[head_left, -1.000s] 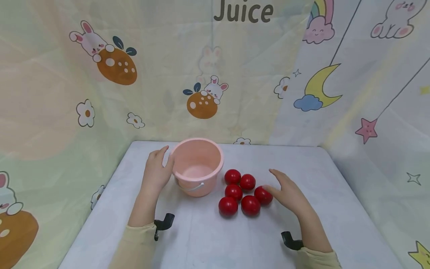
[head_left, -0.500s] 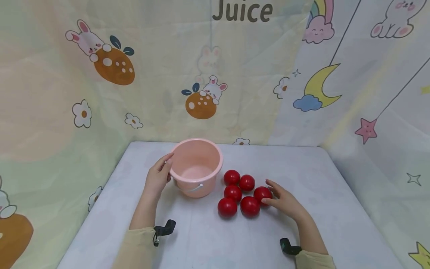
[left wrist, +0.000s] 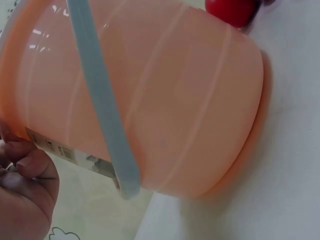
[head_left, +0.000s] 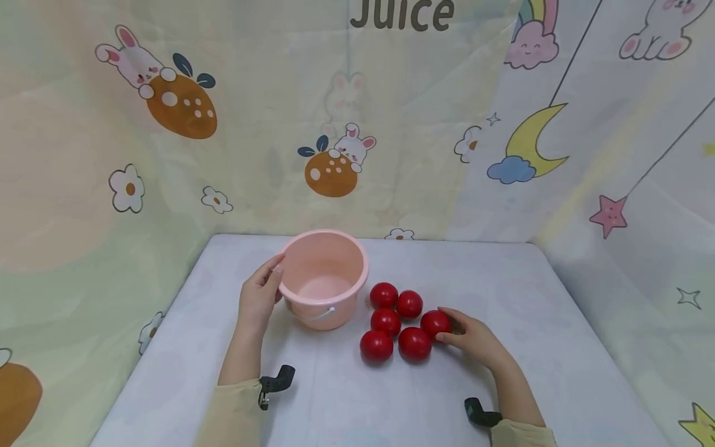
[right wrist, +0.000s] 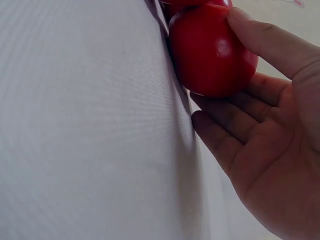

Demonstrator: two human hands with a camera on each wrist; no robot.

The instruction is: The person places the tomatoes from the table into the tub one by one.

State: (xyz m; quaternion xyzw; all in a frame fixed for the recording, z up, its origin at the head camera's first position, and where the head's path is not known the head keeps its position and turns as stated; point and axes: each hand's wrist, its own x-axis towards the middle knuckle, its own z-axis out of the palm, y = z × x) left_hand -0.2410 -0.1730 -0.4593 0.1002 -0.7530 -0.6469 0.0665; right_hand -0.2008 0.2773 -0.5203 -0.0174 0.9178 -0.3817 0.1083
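Observation:
A pink bucket [head_left: 342, 315] stands upright on the white table, its pale handle [left wrist: 102, 95] hanging down against the side. At the bucket's left rim, my left hand [head_left: 258, 299] grips the edge; in the left wrist view its fingers [left wrist: 37, 164] are curled by the rim. Right of the bucket lie several glossy red balls. My right hand [head_left: 476, 341] holds the rightmost red ball [head_left: 434, 323]. In the right wrist view the thumb [right wrist: 272, 42] lies on that ball's upper side, with the other fingers around its far side. The ball still sits among the others.
Other red balls [head_left: 385, 322] cluster between the bucket and my right hand. Cloth with printed cartoons hangs behind and beside the table [head_left: 346, 410]. Each wrist carries a black camera mount [head_left: 277, 380].
My left hand has come from beside the bucket onto its rim. My right hand has lowered and its fingers have closed around the rightmost red ball. The head view shifted slightly.

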